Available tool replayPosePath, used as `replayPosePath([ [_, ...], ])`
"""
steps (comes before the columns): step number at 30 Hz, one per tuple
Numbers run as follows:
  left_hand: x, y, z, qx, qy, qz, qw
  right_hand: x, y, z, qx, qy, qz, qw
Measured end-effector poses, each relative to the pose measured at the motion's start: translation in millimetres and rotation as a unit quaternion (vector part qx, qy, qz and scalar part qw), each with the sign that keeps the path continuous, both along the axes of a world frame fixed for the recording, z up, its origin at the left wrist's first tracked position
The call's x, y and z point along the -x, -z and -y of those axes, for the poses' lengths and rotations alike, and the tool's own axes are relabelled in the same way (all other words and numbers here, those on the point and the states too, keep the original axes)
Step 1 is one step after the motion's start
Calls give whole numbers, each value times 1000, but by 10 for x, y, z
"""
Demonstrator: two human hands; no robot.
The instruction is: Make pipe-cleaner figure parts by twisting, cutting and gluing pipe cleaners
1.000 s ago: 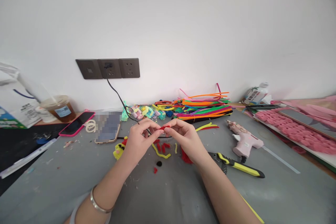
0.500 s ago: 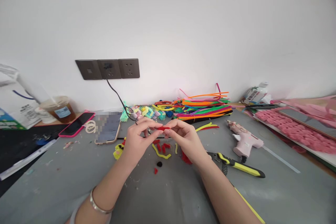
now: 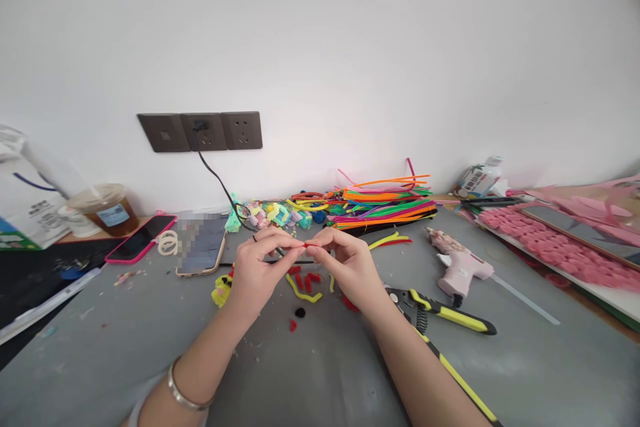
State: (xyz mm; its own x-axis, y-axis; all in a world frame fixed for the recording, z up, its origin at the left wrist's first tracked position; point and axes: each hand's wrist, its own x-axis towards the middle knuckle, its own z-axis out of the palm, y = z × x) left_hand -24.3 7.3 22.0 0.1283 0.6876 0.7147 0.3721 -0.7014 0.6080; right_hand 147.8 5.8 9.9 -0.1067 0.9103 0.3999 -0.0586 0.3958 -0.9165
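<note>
My left hand (image 3: 260,270) and my right hand (image 3: 345,265) meet above the grey table (image 3: 100,347), fingertips pinched together on a short red pipe cleaner piece (image 3: 309,244). Below them lie cut red bits (image 3: 304,278), a curved yellow piece (image 3: 299,291) and a small black pom-pom (image 3: 300,312). A yellow fuzzy figure (image 3: 221,289) sits just left of my left hand. Yellow-handled pliers (image 3: 440,317) lie beside my right wrist.
A pile of coloured pipe cleaners (image 3: 385,203) lies against the wall. A pink glue gun (image 3: 457,267) rests to the right, a tray of pink pieces (image 3: 555,250) beyond it. Two phones (image 3: 143,238) (image 3: 200,243), a drink cup (image 3: 107,210) and a wall socket (image 3: 200,131) with cable are at left.
Both hands have stayed pinched on the red piece, shifting slightly left and closer together. The view moved a little, so the table things appear slightly lower left.
</note>
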Motion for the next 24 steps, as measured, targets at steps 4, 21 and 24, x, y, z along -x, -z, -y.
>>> replayPosePath([
  [4,-3,33,-34,47,6,-8,999,38,-44,6,-2,30,59,998],
  [21,-35,102,-51,71,15,-78,994,-1749,64,-398,21,150,610,778],
  [24,-34,113,-64,67,7,-81,994,-1746,93,-458,17,123,621,774],
])
